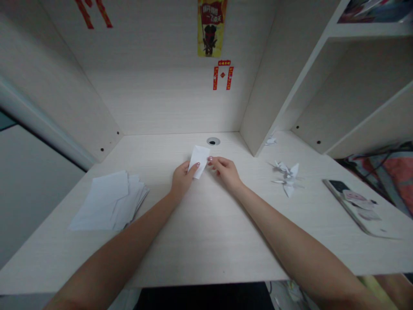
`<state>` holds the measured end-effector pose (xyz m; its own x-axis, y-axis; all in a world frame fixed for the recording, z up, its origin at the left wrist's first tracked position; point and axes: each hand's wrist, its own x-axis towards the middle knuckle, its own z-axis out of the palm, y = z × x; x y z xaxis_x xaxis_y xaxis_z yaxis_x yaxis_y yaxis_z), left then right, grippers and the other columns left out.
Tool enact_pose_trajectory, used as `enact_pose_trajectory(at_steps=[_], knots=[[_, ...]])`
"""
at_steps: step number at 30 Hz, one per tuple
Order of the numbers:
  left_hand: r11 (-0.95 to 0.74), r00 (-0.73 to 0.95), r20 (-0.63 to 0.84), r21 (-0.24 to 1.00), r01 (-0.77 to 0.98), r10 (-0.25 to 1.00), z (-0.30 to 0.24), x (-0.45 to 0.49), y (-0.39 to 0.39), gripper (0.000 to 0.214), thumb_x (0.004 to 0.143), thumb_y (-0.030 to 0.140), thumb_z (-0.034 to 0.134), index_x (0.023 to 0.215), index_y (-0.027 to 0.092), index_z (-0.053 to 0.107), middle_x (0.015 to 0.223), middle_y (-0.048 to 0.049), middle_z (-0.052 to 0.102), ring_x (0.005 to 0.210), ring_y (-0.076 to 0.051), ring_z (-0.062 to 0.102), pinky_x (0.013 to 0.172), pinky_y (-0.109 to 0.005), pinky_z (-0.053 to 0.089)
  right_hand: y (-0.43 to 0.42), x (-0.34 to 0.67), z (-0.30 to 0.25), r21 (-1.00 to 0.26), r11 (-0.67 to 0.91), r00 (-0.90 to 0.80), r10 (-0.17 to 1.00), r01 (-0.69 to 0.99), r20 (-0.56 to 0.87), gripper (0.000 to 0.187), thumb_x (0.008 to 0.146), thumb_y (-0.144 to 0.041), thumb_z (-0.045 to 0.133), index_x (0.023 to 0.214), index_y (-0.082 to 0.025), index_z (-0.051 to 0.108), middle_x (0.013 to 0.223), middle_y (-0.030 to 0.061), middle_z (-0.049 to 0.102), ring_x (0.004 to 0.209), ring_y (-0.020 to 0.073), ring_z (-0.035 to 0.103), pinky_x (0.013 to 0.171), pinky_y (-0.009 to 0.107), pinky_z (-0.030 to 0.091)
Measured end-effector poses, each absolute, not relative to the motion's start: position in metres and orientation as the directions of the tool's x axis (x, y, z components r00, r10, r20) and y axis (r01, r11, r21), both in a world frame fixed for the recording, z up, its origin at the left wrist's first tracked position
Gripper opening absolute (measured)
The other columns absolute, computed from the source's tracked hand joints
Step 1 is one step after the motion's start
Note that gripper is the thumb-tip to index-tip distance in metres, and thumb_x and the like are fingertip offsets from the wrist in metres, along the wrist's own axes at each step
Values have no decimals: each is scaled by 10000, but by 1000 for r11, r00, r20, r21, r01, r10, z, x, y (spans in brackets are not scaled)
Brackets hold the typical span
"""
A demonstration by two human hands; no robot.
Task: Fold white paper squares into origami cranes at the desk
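- While the left hand point(182, 178) grasps a small folded paper point(200, 154) above the middle of the counter point(200, 245), its thumb lies on the front face and its other fingers are mostly hidden behind.
- At the paper's right edge, the right hand point(228, 173) has its thumb and index finger close together; whether they pinch the paper, I cannot tell.
- On the back wall, a yellow card point(210, 41) bears pale Chinese characters on a red flag above a dark figure; the lettering is too small to read surely, and the card's top is cut off.
- Below it, a set of red strips point(215, 78) carries tiny characters, too fine to make out.
- Two more red strips point(84, 15) at the upper left are cut off by the top edge.
- To the left lies a stack of white paper point(108, 200), with no writing legible on it.
- Two folded paper birds point(288, 187) sit close together on the right, their outlines partly blurred; another white paper piece point(271, 141) lies farther back, by the upright panel point(267, 94).
- Near the right side lies a phone point(358, 209), stickers on its back; no brand can be read.
- Coloured cloth point(398, 172) is cut off by the right edge.
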<state>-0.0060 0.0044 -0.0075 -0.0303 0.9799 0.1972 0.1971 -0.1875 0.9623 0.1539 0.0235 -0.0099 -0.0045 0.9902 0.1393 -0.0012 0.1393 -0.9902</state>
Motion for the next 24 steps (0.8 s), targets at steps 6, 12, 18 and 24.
enact_pose_trajectory(at_steps=[6,12,18,24], knots=[[-190,18,190,974,126,982,-6,-5,4,309,733,446,625,811,148,646,773,-26,662,710,-163,587,618,-230,428,20,150,-16,-967,233,-126,967,104,220,369,730,-519,594,654,-164,661,596,-4,589,557,115,477,542,241,353],[-160,53,158,987,34,986,-4,-2,4,326,753,458,605,848,150,650,754,-24,660,697,-163,592,615,-240,446,20,152,-17,-920,335,-181,936,205,301,382,810,-506,501,612,-183,555,592,-12,513,592,124,465,558,233,360],[-111,-35,118,981,159,992,-12,-5,5,388,709,513,638,738,128,684,626,-29,642,530,-138,550,473,-222,384,10,149,-11,-814,440,-210,898,379,387,322,835,-446,499,668,-193,609,663,10,598,610,133,505,582,244,367],[-79,-94,83,996,49,992,-10,-4,3,383,707,491,655,757,117,718,675,-58,693,573,-157,603,509,-237,443,6,146,-6,-782,468,-243,883,411,401,361,834,-439,515,581,-189,577,615,6,599,586,129,517,582,246,355]])
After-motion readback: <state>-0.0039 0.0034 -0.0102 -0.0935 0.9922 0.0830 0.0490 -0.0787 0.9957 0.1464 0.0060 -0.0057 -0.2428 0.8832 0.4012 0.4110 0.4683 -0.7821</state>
